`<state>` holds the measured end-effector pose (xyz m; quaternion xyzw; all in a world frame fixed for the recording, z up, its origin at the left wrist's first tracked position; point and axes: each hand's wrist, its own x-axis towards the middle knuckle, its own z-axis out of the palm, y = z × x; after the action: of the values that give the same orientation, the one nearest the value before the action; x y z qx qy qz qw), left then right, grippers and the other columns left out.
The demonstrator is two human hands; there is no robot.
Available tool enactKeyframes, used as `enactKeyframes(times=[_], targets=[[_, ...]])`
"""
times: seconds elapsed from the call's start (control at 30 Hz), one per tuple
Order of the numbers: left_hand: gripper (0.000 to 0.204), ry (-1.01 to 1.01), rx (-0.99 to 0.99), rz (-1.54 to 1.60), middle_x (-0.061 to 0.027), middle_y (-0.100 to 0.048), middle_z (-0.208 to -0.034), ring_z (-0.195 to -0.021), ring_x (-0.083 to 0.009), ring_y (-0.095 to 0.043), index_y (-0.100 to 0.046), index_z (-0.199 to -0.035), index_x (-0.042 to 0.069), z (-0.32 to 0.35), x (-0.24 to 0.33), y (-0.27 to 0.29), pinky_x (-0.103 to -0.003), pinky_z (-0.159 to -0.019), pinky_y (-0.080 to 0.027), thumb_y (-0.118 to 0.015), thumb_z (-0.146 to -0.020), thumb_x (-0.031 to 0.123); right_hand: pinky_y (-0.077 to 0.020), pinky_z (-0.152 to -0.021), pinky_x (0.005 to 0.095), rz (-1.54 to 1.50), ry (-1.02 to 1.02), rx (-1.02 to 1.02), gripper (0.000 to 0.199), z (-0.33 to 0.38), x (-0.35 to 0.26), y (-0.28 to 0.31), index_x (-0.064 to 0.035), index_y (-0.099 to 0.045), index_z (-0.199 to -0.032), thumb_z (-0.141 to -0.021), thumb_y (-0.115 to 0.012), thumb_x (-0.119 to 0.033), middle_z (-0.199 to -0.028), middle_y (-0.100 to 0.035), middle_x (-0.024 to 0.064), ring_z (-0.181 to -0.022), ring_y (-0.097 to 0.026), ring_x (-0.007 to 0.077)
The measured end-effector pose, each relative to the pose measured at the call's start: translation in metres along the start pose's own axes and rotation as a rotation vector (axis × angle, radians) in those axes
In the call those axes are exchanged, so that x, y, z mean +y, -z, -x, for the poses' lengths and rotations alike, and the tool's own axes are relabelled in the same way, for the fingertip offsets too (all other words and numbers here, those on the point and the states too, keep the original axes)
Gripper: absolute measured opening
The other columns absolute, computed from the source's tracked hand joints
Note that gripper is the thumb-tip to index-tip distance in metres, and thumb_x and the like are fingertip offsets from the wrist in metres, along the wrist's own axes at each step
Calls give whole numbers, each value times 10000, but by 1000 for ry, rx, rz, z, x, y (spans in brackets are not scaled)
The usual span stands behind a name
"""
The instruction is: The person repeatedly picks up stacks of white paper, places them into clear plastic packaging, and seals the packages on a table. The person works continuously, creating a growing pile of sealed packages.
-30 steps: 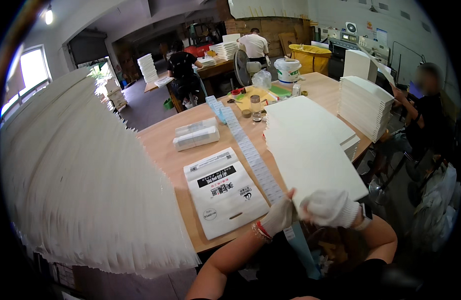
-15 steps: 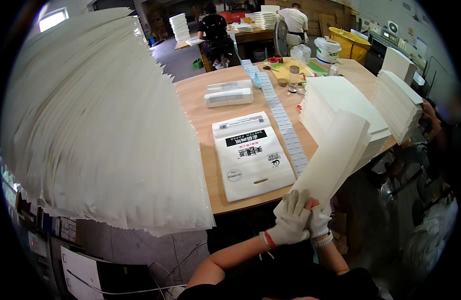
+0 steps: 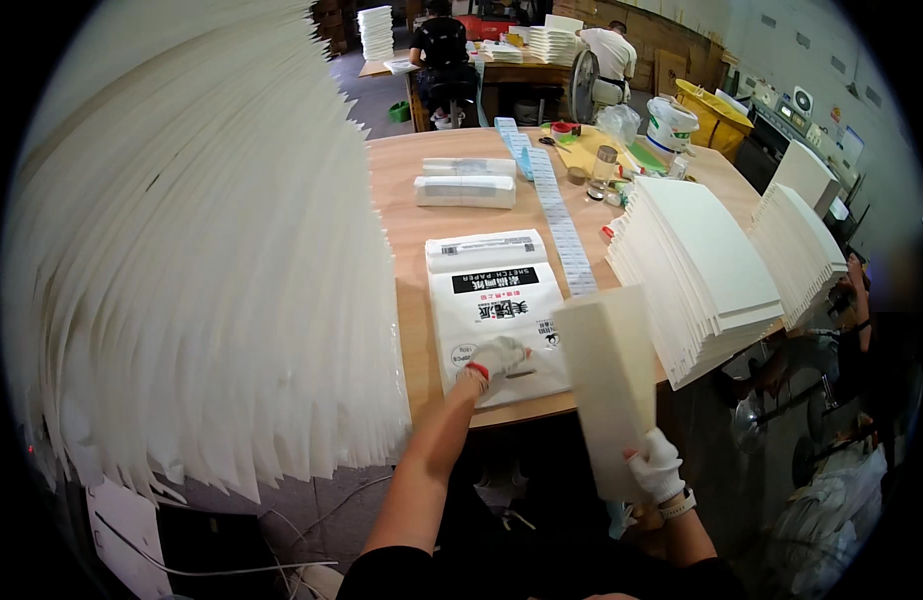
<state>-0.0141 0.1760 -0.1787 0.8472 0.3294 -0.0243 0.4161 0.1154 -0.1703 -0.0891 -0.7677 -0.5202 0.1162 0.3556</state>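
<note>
My right hand [image 3: 657, 466], in a white glove with bare fingertips, is closed on the lower right edge of a bent sheaf of off-white paper [image 3: 606, 390]. The sheaf stands up beyond the table's near edge. My left hand [image 3: 498, 358], gloved the same way, lies over the top of a stack of white printed plastic bags [image 3: 496, 260], beside the slot-shaped handle hole. Its fingers point right and are blurred and partly hidden, so whether they pinch the top bag does not show.
A huge stack of white sheets [image 3: 211, 250] towers on the left. Two paper stacks [image 3: 701, 250] [image 3: 796, 230] stand at the right. A label strip [image 3: 561, 220], packed bundles [image 3: 465, 192], a glass jar [image 3: 601, 170] and a bucket [image 3: 669, 125] occupy the wooden table [image 3: 396, 165]. People work behind.
My left hand has let go of the paper sheaf and moved left onto the plastic bags. My right hand keeps the sheaf, now lower and more upright. The view has shifted slightly.
</note>
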Motion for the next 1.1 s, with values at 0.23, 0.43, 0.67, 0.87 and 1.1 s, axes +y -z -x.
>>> enactKeyframes(times=[0.23, 0.43, 0.67, 0.87, 1.1], targets=[[366, -182, 72, 170, -48, -556, -630, -622, -169, -510, -606, -729, 66, -21, 30, 75, -311, -616, -419, -511, -804, 411, -442, -749, 378, 177, -418, -705, 405, -30, -12, -35, -50, -537, -941, -758, -578, -409, -892, -614, 181, -857, -589, 338], [289, -270, 288, -32, -108, -637, -837, -800, -264, -597, -640, -856, 103, 18, 80, 84, -368, -715, -464, -520, -793, 358, -445, -790, 406, 242, -328, -507, 434, -107, -47, -63, -52, -542, -990, -771, -522, -427, -927, -610, 212, -907, -579, 356], [201, -419, 490, -175, -151, -586, -843, -884, -281, -552, -618, -865, 93, 55, 137, 53, -389, -763, -458, -541, -792, 264, -434, -823, 439, 298, 54, -322, 454, -218, -6, -146, -23, -537, -1063, -781, -514, -377, -1014, -592, 194, -964, -544, 380], [483, -796, 1103, 217, -212, -465, -1185, -1126, -378, -433, -470, -1165, -13, 104, 46, 16, -404, -967, -342, -610, -720, 112, -435, -823, 440, 378, 323, 13, 452, -190, -27, -109, -26, -538, -1072, -778, -521, -368, -1035, -586, 183, -978, -537, 373], [517, -573, 1127, 272, -250, -453, -1183, -1038, -389, -501, -439, -1158, -72, 106, 60, -73, -402, -855, -437, -632, -730, 144, -437, -823, 441, 590, 456, 278, 451, -132, -28, -33, -30, -540, -1083, -774, -529, -358, -1059, -580, 171, -995, -529, 365]])
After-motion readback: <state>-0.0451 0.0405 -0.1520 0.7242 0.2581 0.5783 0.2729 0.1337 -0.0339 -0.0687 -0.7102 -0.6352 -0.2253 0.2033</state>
